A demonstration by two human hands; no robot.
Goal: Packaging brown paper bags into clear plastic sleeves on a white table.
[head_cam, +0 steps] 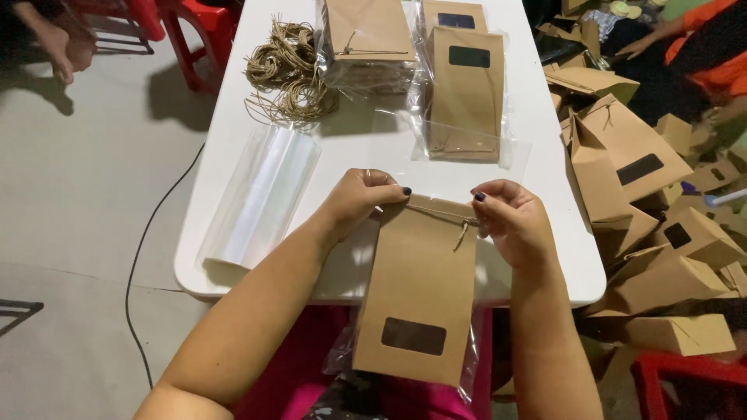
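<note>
A brown paper bag [416, 288] with a dark window near its bottom lies on the near edge of the white table [537, 194] and hangs over it toward me. Its folded top is tied with a thin twine bow. My left hand [359, 199] pinches the bag's top left corner. On the other side, my right hand [513, 222] grips the top right corner, beside the bow. A clear plastic sleeve [471, 365] shows around the bag's lower part.
A stack of clear plastic sleeves [261, 194] lies at the table's left. Twine bundles [289, 68] and wrapped brown bags [465, 93] sit at the far end. Many brown bags [638, 194] are piled on the right. Other people sit at the top corners. A black cable crosses the floor.
</note>
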